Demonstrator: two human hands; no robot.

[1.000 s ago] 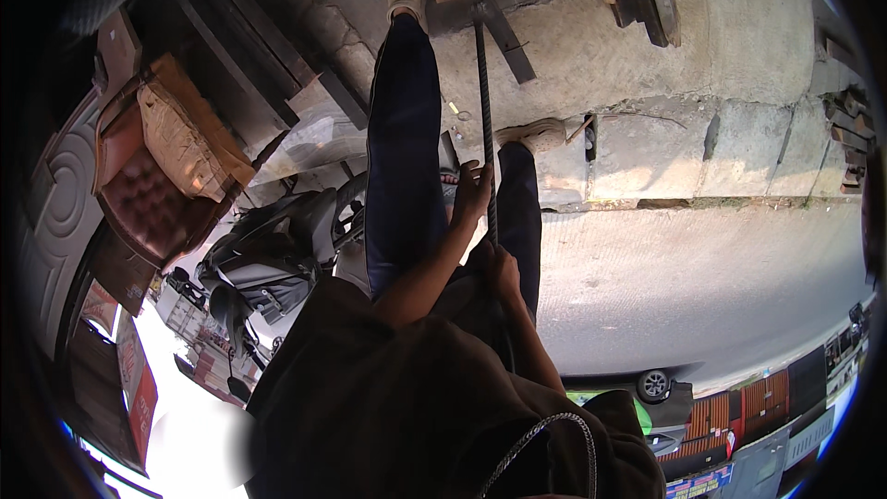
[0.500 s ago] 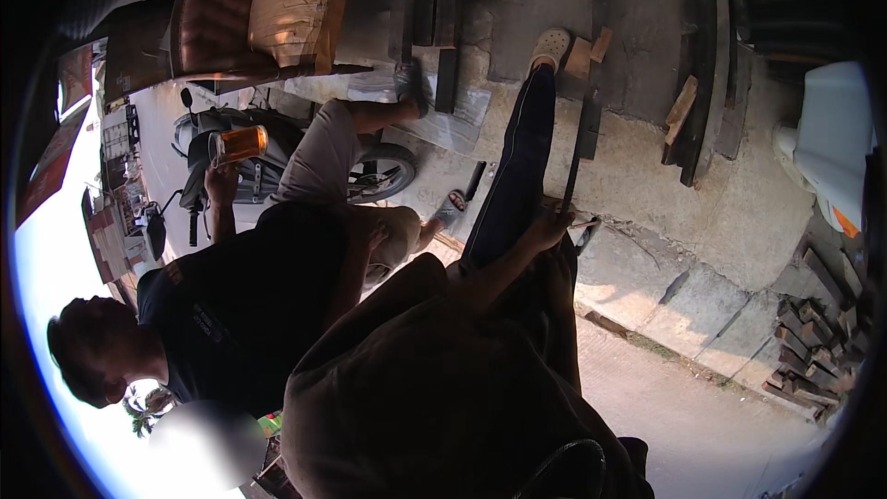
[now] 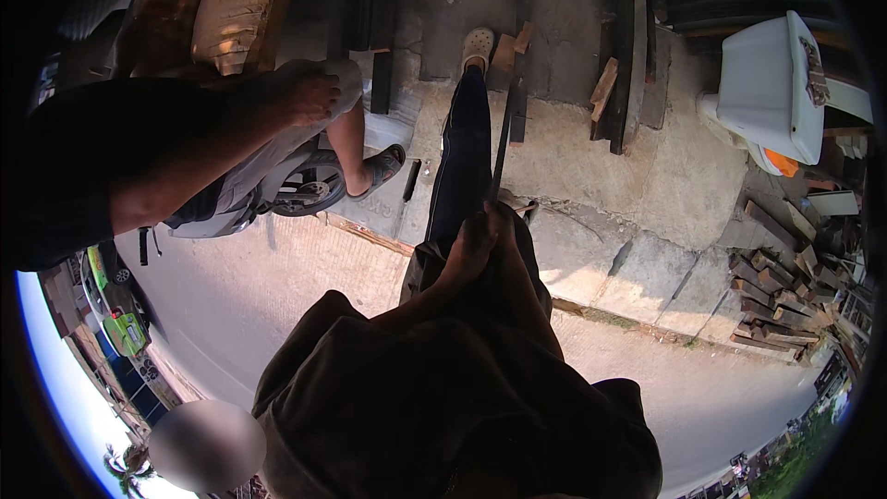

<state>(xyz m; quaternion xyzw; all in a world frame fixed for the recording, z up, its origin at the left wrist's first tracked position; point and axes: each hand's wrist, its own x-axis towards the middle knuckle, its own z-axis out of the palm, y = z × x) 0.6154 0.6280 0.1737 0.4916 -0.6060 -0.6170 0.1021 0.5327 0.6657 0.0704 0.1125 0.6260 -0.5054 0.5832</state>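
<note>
A long, thin dark tool, perhaps a saw or a bar, runs forward from my closed hands; its exact kind is too dark to make out. My right hand is wrapped round its near end. Pressed beside it, my left hand is closed too, though I cannot see what its fingers grip. The tool's far end lies over a dark wooden beam. My foot in a beige clog stands beside small wood offcuts on that beam.
At the left a person in dark clothing stands close, in front of a motorcycle wheel. Dark beams and a wood scrap lie ahead right. Farther right are a white plastic container and a pile of wood blocks.
Both my hands now show close together near the tool's end. The other person has stepped farther forward on the left, and the amber mug is out of view. My view has shifted right.
</note>
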